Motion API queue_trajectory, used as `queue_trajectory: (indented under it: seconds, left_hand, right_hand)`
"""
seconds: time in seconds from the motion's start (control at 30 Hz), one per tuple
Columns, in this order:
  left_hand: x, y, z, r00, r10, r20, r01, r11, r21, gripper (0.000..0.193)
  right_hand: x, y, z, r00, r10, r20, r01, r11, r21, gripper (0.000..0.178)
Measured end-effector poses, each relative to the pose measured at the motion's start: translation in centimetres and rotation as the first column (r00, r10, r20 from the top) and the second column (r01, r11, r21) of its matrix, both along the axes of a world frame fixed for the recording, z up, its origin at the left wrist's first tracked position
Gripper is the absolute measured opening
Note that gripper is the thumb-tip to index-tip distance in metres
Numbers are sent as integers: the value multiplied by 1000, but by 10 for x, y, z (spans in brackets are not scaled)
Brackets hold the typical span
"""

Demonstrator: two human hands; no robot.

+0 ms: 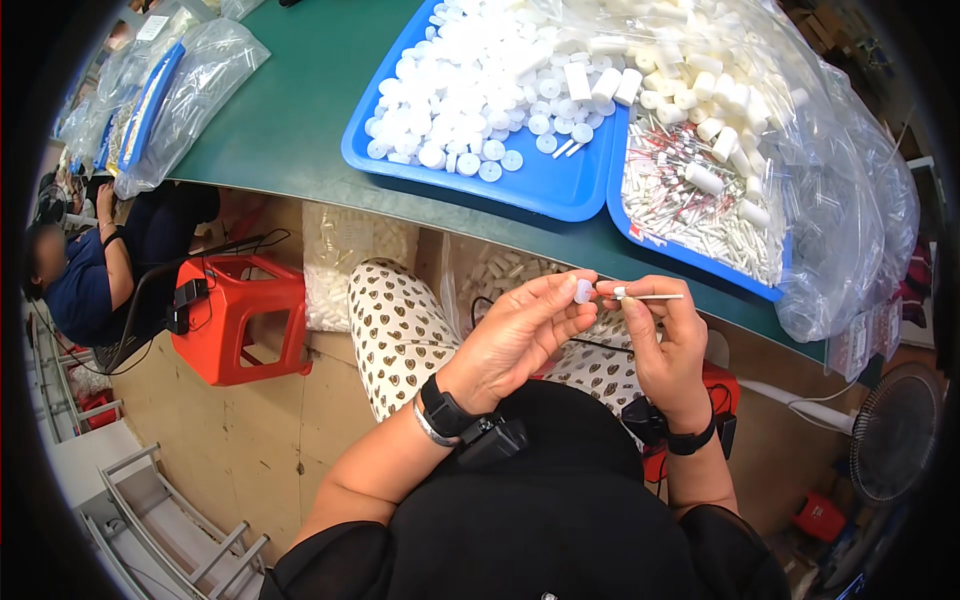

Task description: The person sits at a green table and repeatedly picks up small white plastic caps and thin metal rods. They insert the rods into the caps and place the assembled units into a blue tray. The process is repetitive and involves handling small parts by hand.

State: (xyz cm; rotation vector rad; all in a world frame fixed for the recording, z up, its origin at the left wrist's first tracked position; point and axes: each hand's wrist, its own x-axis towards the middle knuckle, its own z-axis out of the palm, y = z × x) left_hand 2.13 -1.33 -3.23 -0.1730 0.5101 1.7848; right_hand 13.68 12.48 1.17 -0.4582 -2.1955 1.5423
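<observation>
Above my lap, my left hand (522, 335) pinches a small translucent white plastic disc (583, 291) between thumb and fingers. Close to its right, my right hand (664, 345) grips a thin white stick-like part (652, 296) between thumb and forefinger. The left end of that part points toward the disc; whether the two touch is too small to tell. Past my hands, a blue tray (480, 194) holds many similar white discs (440, 110) and a few white cylinders (604, 84). In a second blue tray (700, 268) lie thin white sticks with red bits (690, 190) and cream cylinders (703, 178).
The trays stand on a green table (290, 120), with clear plastic bags (835, 200) draped at the right. Bags of white parts (355, 270) sit beneath the table. A red stool (243, 315) and another person (110, 255) are at the left. A fan (895, 432) stands at the right.
</observation>
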Motion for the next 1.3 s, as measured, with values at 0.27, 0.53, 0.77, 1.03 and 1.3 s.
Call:
queue_trajectory:
  seconds: [0.27,0.53,0.77,1.03,1.3]
  left_hand:
    - [4,0,-3,999,15,-50,-16,1000,-3,31]
    - [10,4,-7,991,29,-130,-36,998,-51,29]
    - [23,6,-21,999,22,-44,-22,1000,0,30]
    - [25,11,-22,1000,4,-5,-4,1000,5,29]
    - [16,10,-17,998,8,-60,-10,999,-37,28]
  right_hand:
    - [-4,4,3,1000,3,16,-6,973,229,10]
    - [-2,5,5,987,27,160,-89,916,392,6]
    - [-1,1,-6,993,-24,116,-30,896,443,5]
    - [-2,5,-7,995,33,97,-79,844,530,6]
    - [-5,4,-5,984,6,178,-38,984,174,8]
